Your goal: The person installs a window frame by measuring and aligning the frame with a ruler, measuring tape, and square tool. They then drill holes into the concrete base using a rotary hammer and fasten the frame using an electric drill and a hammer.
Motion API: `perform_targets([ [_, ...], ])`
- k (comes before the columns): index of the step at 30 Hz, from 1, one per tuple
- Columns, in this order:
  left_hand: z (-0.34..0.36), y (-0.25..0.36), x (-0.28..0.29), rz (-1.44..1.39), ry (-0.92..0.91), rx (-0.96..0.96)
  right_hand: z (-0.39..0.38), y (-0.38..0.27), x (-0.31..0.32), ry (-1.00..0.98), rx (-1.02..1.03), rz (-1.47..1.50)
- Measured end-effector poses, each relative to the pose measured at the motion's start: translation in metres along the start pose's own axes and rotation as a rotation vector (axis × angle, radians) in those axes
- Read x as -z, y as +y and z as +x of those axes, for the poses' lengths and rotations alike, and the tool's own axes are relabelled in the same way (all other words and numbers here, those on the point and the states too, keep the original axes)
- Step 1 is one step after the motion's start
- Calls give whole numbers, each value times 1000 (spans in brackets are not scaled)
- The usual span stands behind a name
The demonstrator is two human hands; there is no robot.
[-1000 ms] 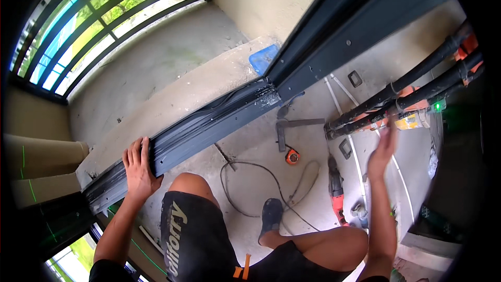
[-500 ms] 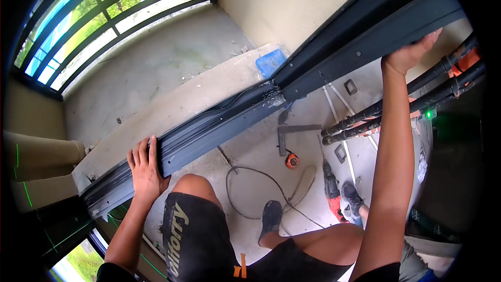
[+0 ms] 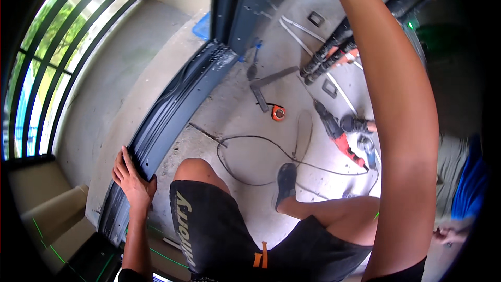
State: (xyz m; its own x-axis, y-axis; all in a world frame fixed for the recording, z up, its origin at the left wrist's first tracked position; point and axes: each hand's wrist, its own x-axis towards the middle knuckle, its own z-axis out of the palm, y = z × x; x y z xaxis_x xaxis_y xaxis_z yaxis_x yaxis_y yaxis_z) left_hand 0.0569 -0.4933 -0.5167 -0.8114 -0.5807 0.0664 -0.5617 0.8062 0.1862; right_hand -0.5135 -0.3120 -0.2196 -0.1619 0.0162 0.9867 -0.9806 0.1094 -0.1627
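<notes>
A dark grey metal door or window frame point(image 3: 175, 117) runs slantwise up the left half, its grooved bottom rail meeting an upright point(image 3: 245, 10) at a screwed corner. My left hand point(image 3: 133, 183) grips the rail near its lower end, fingers over the far side and thumb on the near side. My right arm point(image 3: 399, 109) reaches up past the top edge, so that hand is out of sight. Near the corner, a blue plastic piece point(image 3: 201, 26) rests on the concrete sill.
On the floor lie an orange tape measure point(image 3: 278, 113), a metal square point(image 3: 258, 94), a red and black power drill point(image 3: 336, 133) and its looped cable point(image 3: 250, 137). Black pipes point(image 3: 334, 47) stand at upper right. A co-worker's hand point(image 3: 450, 235) shows at far right. Railings point(image 3: 62, 68) are left.
The view has turned and shifted, so the frame stands steeper. My right hand, earlier on the frame's upright, has passed out of view at the top. My left hand stays on the rail.
</notes>
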Motion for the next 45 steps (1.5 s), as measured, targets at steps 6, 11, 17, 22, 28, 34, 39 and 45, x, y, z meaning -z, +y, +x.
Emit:
perform_targets([
  [6,-2,1,-1,31,12,-20,-1,-3,-2,30,-65,25],
  [11,-2,3,-1,41,-8,-23,-2,-3,-1,22,-70,1],
  [17,-2,5,1,55,-25,-10,-5,-24,2,-54,-166,-102],
  [22,-2,2,-5,78,-19,4,-5,-22,55,-420,-106,310],
  [28,-2,5,-5,149,-42,14,-232,15,135,-473,-826,227],
  [34,1,14,-3,231,-78,30,-460,102,96,-850,-1023,-259],
  [39,0,13,-5,244,-95,41,-487,94,103,-946,-1086,-281],
  [45,-1,14,-6,250,-82,61,-411,20,218,-696,-1643,589],
])
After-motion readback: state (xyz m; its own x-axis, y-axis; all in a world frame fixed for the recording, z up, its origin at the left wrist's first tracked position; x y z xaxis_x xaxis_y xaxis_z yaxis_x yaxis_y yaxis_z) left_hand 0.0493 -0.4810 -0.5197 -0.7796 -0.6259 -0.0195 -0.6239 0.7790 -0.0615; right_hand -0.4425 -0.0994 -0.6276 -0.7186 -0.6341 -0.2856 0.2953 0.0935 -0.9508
